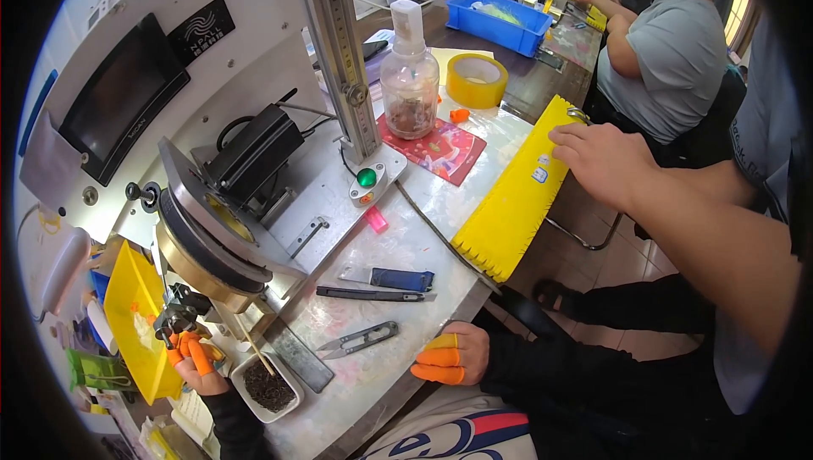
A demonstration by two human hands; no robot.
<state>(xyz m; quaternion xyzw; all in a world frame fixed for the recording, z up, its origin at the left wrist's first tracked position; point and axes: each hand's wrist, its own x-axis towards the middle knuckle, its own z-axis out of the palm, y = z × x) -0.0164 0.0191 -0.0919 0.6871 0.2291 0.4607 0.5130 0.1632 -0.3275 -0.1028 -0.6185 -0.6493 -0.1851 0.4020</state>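
Note:
At the left, my left hand (199, 360), with orange finger cots, is closed round the lower part of a small black holder (181, 309). That holder sits against the edge of a round grinding wheel (203, 261) on a bench machine. Below the wheel, a white dish (292, 407) holds dark granules, with a thin wooden stick (257, 346) leaning in it. My right hand (457, 354), with orange and yellow finger cots, rests at the bench's front edge, its fingers curled together; nothing shows in them. Nearest to it lie thread snips (362, 340) and a black utility knife (373, 294).
A yellow tray (517, 197) sticks out over the bench edge at right, with another person's hand (605, 163) on it. Behind stand a pump bottle (410, 79), a tape roll (477, 81) and a blue bin (500, 21). A yellow bin (140, 324) is at left.

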